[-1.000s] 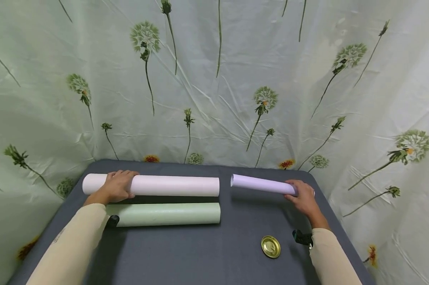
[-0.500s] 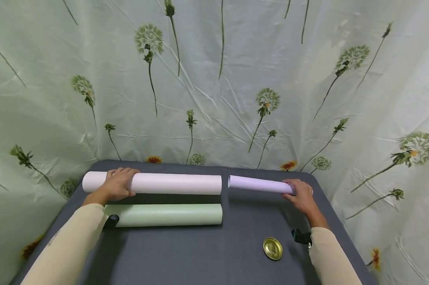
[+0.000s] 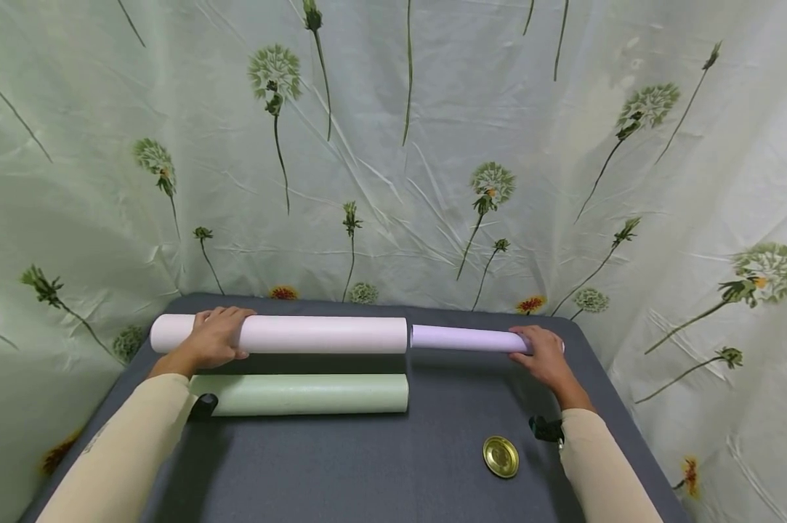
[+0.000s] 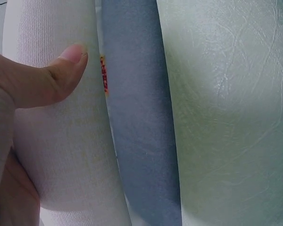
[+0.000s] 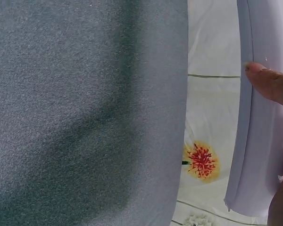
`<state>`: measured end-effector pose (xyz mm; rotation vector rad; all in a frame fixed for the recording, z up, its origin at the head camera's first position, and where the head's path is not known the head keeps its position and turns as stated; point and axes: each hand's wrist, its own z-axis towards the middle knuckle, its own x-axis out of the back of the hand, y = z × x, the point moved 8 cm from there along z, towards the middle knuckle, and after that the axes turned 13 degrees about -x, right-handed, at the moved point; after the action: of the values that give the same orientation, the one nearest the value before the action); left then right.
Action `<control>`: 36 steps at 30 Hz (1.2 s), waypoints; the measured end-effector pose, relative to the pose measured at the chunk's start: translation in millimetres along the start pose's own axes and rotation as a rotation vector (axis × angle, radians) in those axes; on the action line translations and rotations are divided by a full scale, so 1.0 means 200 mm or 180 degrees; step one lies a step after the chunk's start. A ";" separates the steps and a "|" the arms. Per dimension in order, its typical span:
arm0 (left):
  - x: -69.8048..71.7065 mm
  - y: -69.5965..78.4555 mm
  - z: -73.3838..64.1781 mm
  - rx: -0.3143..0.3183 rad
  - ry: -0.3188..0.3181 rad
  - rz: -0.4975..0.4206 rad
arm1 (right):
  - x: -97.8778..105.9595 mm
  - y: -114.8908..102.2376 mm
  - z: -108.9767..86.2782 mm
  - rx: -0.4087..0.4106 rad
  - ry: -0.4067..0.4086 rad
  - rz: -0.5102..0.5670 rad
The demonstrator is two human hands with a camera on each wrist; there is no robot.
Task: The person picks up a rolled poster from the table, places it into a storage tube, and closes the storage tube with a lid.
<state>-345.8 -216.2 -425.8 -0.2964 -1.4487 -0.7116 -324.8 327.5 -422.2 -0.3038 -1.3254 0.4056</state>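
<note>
My left hand point(image 3: 215, 338) grips a pale pink wallpaper roll point(image 3: 328, 335) near its left end, high over the back of the table. In the left wrist view the thumb point(image 4: 61, 77) presses along the roll's textured side. My right hand point(image 3: 542, 354) holds a thinner lilac paper roll point(image 3: 461, 338) near its right end. Its thumb point(image 5: 266, 82) lies beside the sheet's long edge in the right wrist view. The lilac roll's left end is right at the pink roll's right end, nearly in line with it. The fingers behind both rolls are mostly hidden.
A light green embossed roll point(image 3: 315, 394) lies in front of the pink one, its left end behind the left sleeve. A small round brass dish point(image 3: 501, 456) sits at the front right of the grey-covered table point(image 3: 341, 472). Flower-printed curtains point(image 3: 393, 181) enclose the back and sides.
My right hand has moved left with the lilac roll, closing the gap to the pink roll and levelling it. The left hand has risen very slightly with the pink roll.
</note>
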 end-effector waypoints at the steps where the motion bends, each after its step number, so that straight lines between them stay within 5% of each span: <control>1: 0.00 0.00 0.00 0.0005 0.0001 -0.0003 | 0.00 0.00 0.00 -0.0003 -0.0012 0.0007; 14: 0.04 0.03 -0.01 -0.0097 0.0249 -0.0049 | 0.01 -0.04 0.02 -0.0002 -0.0023 0.0037; 22: 0.03 0.01 0.01 0.0012 0.0048 -0.0136 | 0.02 -0.06 0.02 -0.0027 -0.0035 0.0013; 36: 0.03 0.01 0.01 0.0023 0.0050 -0.0165 | 0.00 -0.09 0.01 -0.0006 -0.0033 0.0053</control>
<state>-345.6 -215.6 -418.7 -0.2481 -1.4481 -0.7490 -325.0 311.5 -413.6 -0.3148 -1.3341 0.4205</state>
